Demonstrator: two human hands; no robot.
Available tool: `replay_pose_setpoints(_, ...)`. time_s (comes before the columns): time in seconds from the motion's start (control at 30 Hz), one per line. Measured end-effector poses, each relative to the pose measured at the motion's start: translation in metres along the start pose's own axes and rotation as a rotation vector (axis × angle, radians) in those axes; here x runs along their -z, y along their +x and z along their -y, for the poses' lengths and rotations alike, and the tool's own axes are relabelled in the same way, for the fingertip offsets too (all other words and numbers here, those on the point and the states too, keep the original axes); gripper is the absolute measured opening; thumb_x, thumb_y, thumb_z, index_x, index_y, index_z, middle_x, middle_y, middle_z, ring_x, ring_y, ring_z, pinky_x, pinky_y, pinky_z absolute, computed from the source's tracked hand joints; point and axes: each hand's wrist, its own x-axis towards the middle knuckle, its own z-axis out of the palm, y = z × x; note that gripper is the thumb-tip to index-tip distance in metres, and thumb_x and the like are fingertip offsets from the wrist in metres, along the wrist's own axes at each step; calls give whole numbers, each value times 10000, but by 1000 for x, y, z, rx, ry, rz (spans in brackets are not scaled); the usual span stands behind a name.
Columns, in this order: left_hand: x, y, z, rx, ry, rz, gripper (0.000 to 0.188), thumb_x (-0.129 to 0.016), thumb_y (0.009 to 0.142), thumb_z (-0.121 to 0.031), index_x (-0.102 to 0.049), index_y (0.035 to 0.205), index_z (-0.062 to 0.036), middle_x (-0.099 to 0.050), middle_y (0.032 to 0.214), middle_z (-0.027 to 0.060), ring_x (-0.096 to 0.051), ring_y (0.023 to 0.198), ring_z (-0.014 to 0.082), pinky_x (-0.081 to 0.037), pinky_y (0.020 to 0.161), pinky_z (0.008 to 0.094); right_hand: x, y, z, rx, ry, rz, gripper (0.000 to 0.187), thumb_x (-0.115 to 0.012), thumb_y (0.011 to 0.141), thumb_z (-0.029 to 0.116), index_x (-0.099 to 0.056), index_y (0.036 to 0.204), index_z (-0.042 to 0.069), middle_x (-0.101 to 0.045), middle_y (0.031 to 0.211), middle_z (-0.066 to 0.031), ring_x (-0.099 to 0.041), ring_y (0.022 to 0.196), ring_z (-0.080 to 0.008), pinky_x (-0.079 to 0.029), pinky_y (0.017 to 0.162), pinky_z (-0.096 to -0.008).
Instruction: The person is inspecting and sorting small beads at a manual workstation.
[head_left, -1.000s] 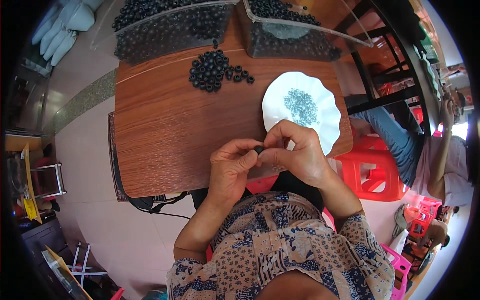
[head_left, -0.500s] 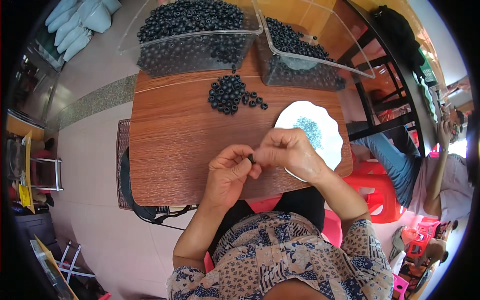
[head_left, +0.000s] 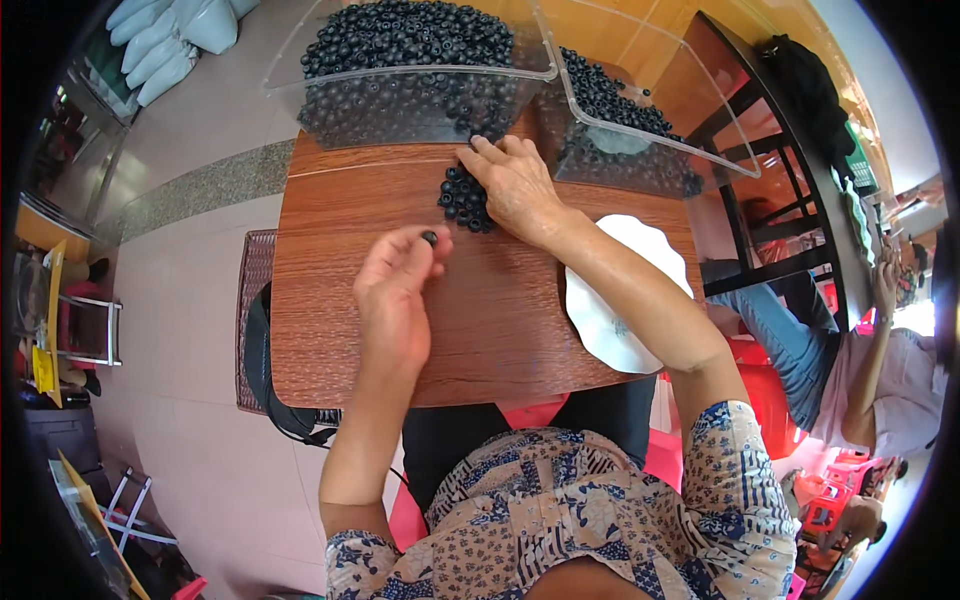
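Note:
Between the thumb and fingers of my left hand (head_left: 398, 290) is one small round black bead (head_left: 430, 238), held just above the tabletop. My right hand (head_left: 515, 190) reaches over the loose pile of black beads (head_left: 465, 205), palm down with its fingers stretched toward the large bin; its fingertips are partly hidden. The pile shows to the left of that hand, and part of it lies under it. Beneath my right forearm is a white plate (head_left: 600, 340) with a wavy rim. The forearm covers most of the small dark bits on it.
Two clear plastic bins full of black beads stand at the far edge, a large left one (head_left: 400, 110) and a right one (head_left: 620, 165). The wooden table (head_left: 330, 340) has rounded corners. A person (head_left: 880, 380) sits at the right, near red stools. White sacks (head_left: 165, 50) lie far left.
My right hand has left my left hand and moved up and away to the pile. The left hand has shifted left and forward, keeping a bead. The view has shifted slightly.

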Motion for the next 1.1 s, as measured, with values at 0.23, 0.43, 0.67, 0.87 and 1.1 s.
replay_pose_setpoints(0.23, 1, 43, 0, -116, 193, -96, 142, -593, 899, -116, -587, 1001, -17, -644, 1003, 62, -568, 930, 119, -404, 843, 249, 9, -15, 8, -30, -7, 151, 525, -530, 711, -51, -558, 1225, 56, -554, 1248, -138, -507, 957, -291, -377, 831, -385)
replay_pose_setpoints(0.43, -9, 83, 14, -143, 251, -91, 102, -583, 906, -103, -592, 980, -33, -631, 973, 28, -542, 892, 85, -410, 832, 229, 13, -25, 9, -32, 29, 156, 584, -537, 677, -71, -544, 1247, 55, -541, 1264, -124, -502, 943, -292, -372, 839, -385)
replay_pose_setpoints(0.67, -12, 95, 25, -157, 319, -21, 119, -610, 871, -116, -604, 949, -27, -566, 827, -21, -501, 744, 60, -416, 688, 213, 22, -24, 8, 6, 43, 155, 600, -541, 653, -74, -540, 1242, 38, -535, 1260, -134, -509, 969, -293, -389, 841, -389)
replay_pose_setpoints(0.87, -10, 97, 28, -199, 425, 74, 130, -605, 862, -109, -603, 955, -19, -584, 849, -11, -519, 778, 61, -426, 729, 216, 0, 1, -12, -7, 7, -3, 413, -549, 683, -26, -583, 1091, 29, -615, 1015, -136, -565, 862, -297, -448, 754, -393)
replay_pose_setpoints(1.1, -8, 99, 30, -186, 339, 82, 123, -601, 869, -96, -603, 973, -30, -586, 869, -22, -521, 802, 53, -424, 754, 208, -18, 20, -18, 98, -307, 105, 134, -579, 720, 116, -645, 803, 33, -610, 769, -98, -594, 796, -247, -472, 680, -355)
